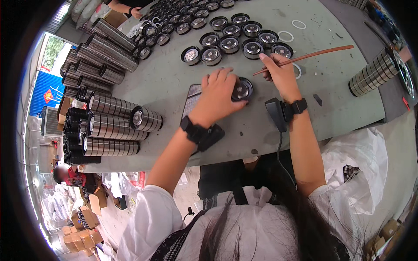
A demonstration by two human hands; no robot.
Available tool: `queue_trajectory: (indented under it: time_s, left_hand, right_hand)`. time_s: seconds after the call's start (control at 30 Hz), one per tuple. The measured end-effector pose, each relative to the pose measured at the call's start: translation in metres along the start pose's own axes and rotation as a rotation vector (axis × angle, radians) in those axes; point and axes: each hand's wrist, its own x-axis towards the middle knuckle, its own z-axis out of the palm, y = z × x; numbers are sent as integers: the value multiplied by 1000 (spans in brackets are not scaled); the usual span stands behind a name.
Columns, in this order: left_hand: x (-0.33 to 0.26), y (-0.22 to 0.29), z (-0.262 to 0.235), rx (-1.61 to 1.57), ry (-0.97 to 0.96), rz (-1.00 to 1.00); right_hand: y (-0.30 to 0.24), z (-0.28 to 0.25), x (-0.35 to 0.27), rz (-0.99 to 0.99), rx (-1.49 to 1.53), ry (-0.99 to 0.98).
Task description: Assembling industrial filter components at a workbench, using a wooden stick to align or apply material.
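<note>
Your left hand lies curled over a round black disc with a shiny metal centre, fingers wrapped on its left rim, pressing it to the grey table near the middle of the top. Your right hand pinches a thin reddish-brown stick between thumb and fingers; the stick slants up and away to the right, its low end just beside the held disc.

Far from your hands, rows of like discs run toward the far left corner, the nearest row touching your right fingertips. Bare table lies to the right of your right wrist, out to a banded stack of discs lying on its side at the right edge. A few white rings sit on that open stretch. The near edge of the table runs just under your forearms.

To the left, long rolls of stacked discs lie side by side, crowding that edge. Beneath your left wrist sits a dark gridded pad. A white plastic bag hangs off the near right. Low at the left, brown cardboard boxes sit on the floor, and a blue panel with a red mark stands beyond the left edge.
</note>
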Motion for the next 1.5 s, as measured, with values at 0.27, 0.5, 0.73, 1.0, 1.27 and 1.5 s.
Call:
queue_trajectory:
  time_s: [0.27, 0.5, 0.73, 1.0, 1.27, 1.5]
  left_hand:
    - [-66, 50, -8, -166, -35, -56]
    - [-102, 57, 11, -380, 180, -191]
    - [-106, 57, 22, -392, 252, -199]
    - [-106, 58, 26, -329, 252, -196]
    - [-103, 58, 25, -273, 264, -183]
    - [-103, 57, 30, -232, 266, -195]
  right_hand:
    - [-12, 1, -13, 15, -118, -168]
    - [-20, 4, -93, 67, -78, -160]
    - [-7, 16, -124, 48, -226, -109]
    - [-7, 26, -123, -21, -460, -159]
    - [-11, 29, -113, -12, -537, -203]
    - [-16, 29, -104, -87, -721, -228]
